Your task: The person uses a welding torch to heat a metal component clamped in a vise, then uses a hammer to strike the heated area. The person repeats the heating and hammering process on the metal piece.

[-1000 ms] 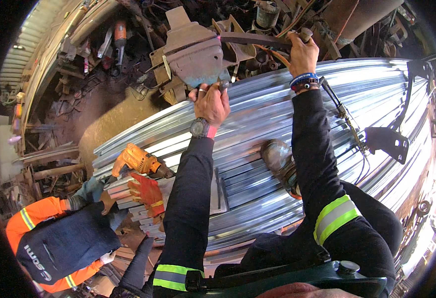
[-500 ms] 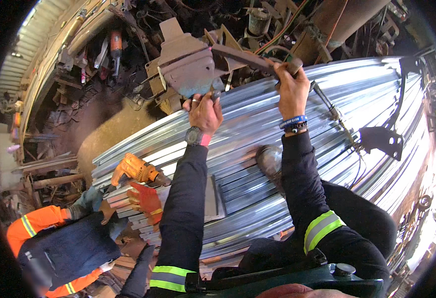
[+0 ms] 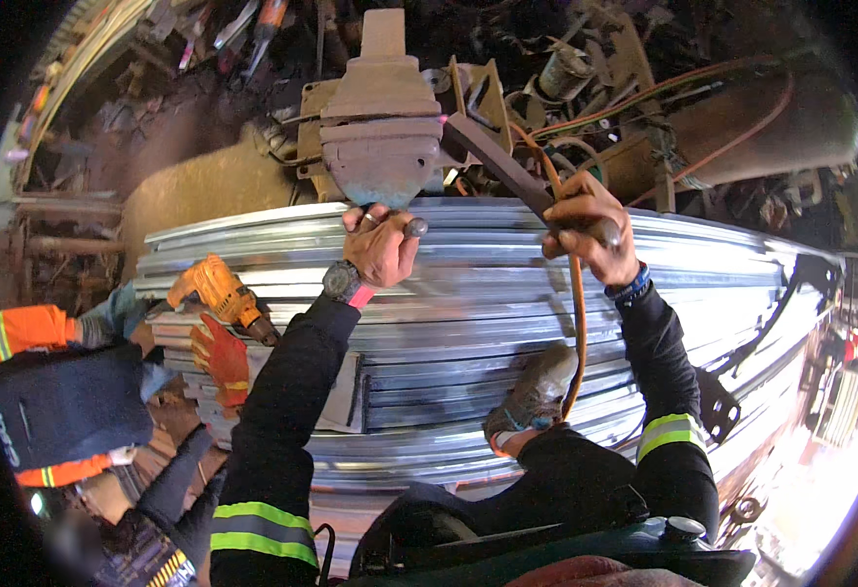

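A worn bench vise (image 3: 380, 161), brown with bluish paint on its near end, stands ahead of me. One end of a dark flat metal bar (image 3: 497, 166) is at the right side of its jaws, and the bar slants toward my right hand. My left hand (image 3: 380, 245) is closed around the vise handle (image 3: 416, 227), whose rounded end shows beside the fingers. My right hand (image 3: 595, 227) is wrapped round the bar's near end. A round brown end (image 3: 606, 232) also shows at that hand; its kind is unclear.
Long silvery metal profiles (image 3: 468, 323) lie in front of the vise. An orange hose (image 3: 580, 333) crosses them near my shoe (image 3: 537, 386). A yellow power drill (image 3: 219, 289) and red work glove (image 3: 222, 357) lie left, near a person in orange sleeves (image 3: 33, 333). A large cylinder (image 3: 762, 137) lies back right.
The view has turned and shifted, so the vise looks straighter. My right hand is nearer me with the bar's end. The orange hose now crosses the metal profiles.
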A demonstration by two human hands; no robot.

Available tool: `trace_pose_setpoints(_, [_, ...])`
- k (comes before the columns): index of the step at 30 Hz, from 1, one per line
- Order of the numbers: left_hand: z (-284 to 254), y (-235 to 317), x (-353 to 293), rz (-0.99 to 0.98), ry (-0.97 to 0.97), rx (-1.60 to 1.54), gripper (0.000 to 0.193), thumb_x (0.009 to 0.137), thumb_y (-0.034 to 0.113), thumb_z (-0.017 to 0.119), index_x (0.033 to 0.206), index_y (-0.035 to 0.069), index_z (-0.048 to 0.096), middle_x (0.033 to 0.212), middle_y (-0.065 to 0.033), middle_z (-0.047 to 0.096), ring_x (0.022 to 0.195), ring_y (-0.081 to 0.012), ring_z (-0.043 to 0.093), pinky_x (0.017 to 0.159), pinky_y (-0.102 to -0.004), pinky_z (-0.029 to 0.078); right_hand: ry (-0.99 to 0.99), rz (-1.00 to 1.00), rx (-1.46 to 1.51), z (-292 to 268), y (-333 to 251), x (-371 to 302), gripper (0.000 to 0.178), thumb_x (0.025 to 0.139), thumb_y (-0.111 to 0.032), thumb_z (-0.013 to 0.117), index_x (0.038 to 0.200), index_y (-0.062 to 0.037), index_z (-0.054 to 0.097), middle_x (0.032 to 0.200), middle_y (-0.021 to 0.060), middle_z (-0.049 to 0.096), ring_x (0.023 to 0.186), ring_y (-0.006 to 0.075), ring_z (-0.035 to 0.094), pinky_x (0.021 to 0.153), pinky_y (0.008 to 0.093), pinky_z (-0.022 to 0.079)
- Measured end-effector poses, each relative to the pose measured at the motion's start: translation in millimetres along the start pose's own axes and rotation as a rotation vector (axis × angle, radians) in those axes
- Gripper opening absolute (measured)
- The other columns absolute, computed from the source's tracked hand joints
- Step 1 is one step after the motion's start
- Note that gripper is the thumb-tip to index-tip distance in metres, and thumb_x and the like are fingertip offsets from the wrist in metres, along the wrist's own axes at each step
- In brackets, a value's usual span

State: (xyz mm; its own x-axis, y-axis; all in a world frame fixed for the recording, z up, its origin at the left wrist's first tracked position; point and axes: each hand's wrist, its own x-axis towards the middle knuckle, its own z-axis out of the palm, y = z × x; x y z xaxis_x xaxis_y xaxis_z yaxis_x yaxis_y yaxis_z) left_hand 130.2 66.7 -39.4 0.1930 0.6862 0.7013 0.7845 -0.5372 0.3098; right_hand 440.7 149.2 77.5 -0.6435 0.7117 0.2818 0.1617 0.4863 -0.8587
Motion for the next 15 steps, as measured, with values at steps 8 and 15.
trace_pose_setpoints(8, [-3.5, -5.6, -13.3, -0.084, -0.082, 0.031, 0.012, 0.079, 0.025, 0.069, 0.087, 0.017, 0.064, 0.079, 0.0034, 0.065, 0.082, -0.0164, 0.058, 0.081, -0.0393, 0.029, -0.291, -0.350, -0.129, -13.0, 21.0, 32.7, 0.059, 0.069, -0.031, 0.067, 0.116, 0.0045, 0.066, 0.084, 0.0132, 0.055, 0.054, 0.0251, 0.053, 0.052, 0.0350, 0.045])
trace_pose_setpoints(15, [1.3, -18.6, -34.9, 0.002, -0.112, 0.012, 0.023, 0.065, 0.026, 0.073, 0.086, 0.019, 0.065, 0.083, 0.0059, 0.065, 0.087, -0.0168, 0.056, 0.081, -0.0396, 0.029, -0.192, -0.609, 0.131, 7.2, 48.4, 39.8, 0.036, 0.075, -0.044, 0.068, 0.077, -0.0081, 0.068, 0.104, 0.0094, 0.068, 0.116, 0.0336, 0.054, 0.098, 0.0624, 0.029])
